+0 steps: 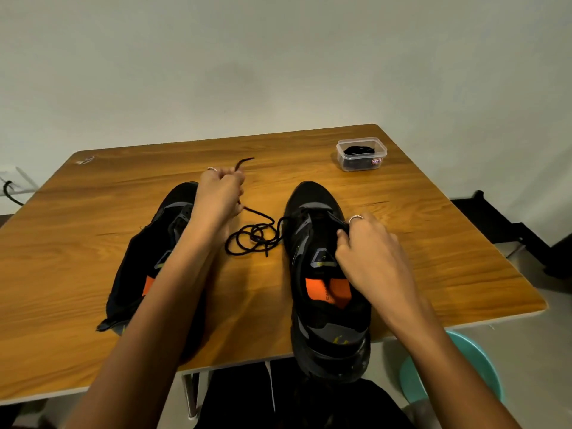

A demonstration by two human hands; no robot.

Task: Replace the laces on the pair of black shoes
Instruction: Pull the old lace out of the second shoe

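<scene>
Two black shoes with orange insoles stand on the wooden table (93, 230), toes pointing away from me. The left shoe (145, 258) is partly hidden by my left forearm. My left hand (219, 193) grips a black lace (253, 235) above the table; one end sticks out past my fist, the rest lies in a loose coil between the shoes and runs to the right shoe (322, 274). My right hand (368, 252) rests on the right shoe's right side, thumb and fingers pinching its upper near the eyelets.
A small clear plastic box (361, 153) with dark laces inside stands at the table's far right corner. A teal stool (464, 366) sits below the table's near right edge. A dark object is on the floor at the right.
</scene>
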